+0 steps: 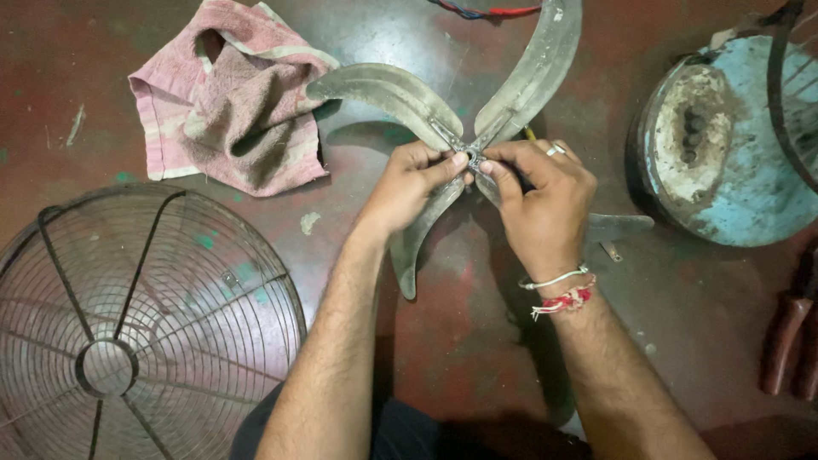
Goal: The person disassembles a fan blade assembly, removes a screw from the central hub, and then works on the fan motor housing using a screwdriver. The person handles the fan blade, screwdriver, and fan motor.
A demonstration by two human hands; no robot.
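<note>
Fan blade assembly (477,102) off its housing, flat on the floor just right of the pink cloth (230,94). Left hand (409,183) and right hand (537,192) both pinching the hub (474,158). Wire guard (128,332) detached below the cloth; motor housing (724,145) apart, far right; reassembly not yet begun, seemingly.

Two hands (409,183), one fan blade (400,94), one grille (128,324), one towel (230,102).
</note>
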